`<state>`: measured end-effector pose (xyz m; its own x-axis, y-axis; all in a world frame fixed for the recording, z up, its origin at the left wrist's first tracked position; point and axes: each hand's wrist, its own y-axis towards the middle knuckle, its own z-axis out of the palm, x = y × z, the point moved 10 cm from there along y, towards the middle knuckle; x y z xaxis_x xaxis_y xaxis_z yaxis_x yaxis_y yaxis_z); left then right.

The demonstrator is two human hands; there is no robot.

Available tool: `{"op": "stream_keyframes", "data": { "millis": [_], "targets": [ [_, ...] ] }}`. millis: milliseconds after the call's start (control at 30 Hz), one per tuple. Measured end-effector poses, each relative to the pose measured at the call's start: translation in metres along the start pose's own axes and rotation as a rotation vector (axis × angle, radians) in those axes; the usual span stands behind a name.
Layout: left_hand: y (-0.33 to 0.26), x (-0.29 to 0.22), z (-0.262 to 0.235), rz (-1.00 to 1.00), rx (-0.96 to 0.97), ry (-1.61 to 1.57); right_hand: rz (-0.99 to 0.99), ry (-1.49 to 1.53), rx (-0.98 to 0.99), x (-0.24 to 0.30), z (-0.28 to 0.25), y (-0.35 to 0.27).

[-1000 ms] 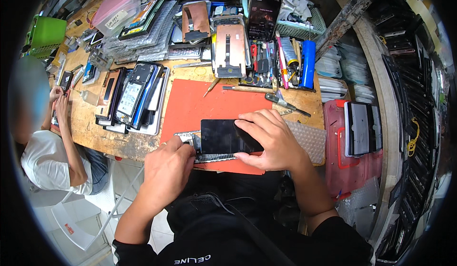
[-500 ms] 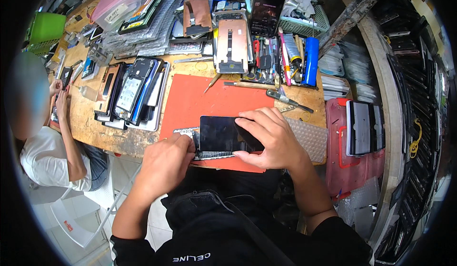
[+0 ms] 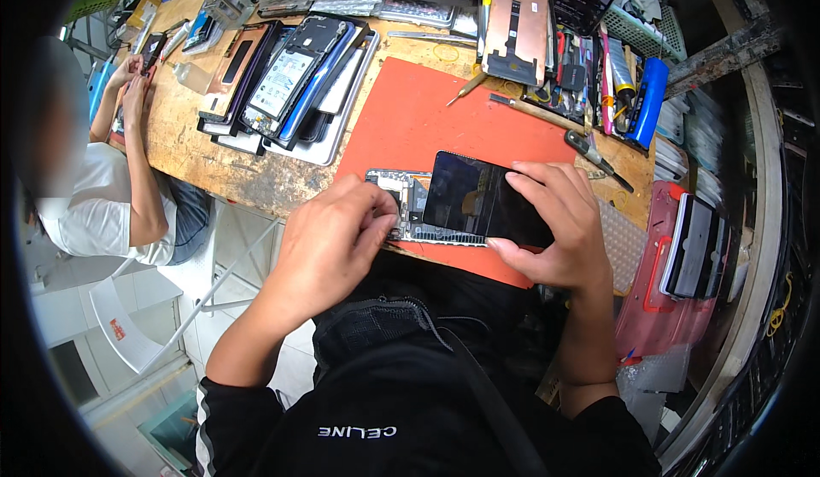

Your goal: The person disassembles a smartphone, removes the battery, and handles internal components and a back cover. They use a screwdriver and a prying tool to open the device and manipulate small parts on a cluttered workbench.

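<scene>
Fingers of the right hand (image 3: 547,225) spread over the right end of a black phone screen panel (image 3: 474,197), thumb under its near edge, holding it tilted above an opened phone body (image 3: 406,208); fingers of the left hand (image 3: 329,242) curled close, fingertips (image 3: 384,221) pinched at the left end of that phone body, what they grip too small to tell; screen panel overlaps the body's right part, body's circuit side showing at left; both lie at the near edge of an orange work mat (image 3: 427,118) on a worn wooden bench (image 3: 213,165), straight ahead of the person.

Left of the mat: a fanned stack of opened phones and back covers (image 3: 290,80), well apart from the hands; beyond the mat: a screwdriver (image 3: 465,90), a copper-coloured phone frame (image 3: 515,29), a rack of hand tools (image 3: 598,58), a blue cylinder (image 3: 647,101); right of the hands, a red plastic tray (image 3: 662,280) holding dark flat parts.

Far left: a second person in a white shirt (image 3: 94,212), seated at the bench end, hands on a small device.
</scene>
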<state>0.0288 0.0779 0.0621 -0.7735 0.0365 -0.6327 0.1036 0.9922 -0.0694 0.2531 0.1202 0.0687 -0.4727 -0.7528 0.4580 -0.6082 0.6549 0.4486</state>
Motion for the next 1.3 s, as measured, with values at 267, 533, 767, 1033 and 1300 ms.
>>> {"op": "stream_keyframes", "data": {
  "millis": [267,533,767,1033,1300],
  "targets": [
    [0.001,-0.031,0.002,0.130,0.012,0.210,0.002,0.004,-0.002,-0.001,-0.002,0.001],
    [0.003,-0.030,0.006,0.137,0.063,0.256,-0.026,0.066,-0.045,0.003,-0.008,0.002],
    [0.004,-0.035,0.006,0.146,0.080,0.310,-0.025,0.095,-0.051,0.005,-0.011,0.003],
    [0.002,-0.034,0.010,0.141,0.067,0.335,-0.030,0.100,-0.073,0.005,-0.009,0.000],
    [0.018,-0.015,0.009,0.101,0.203,0.119,-0.038,0.095,-0.081,0.008,-0.009,0.002]
  ]
}}
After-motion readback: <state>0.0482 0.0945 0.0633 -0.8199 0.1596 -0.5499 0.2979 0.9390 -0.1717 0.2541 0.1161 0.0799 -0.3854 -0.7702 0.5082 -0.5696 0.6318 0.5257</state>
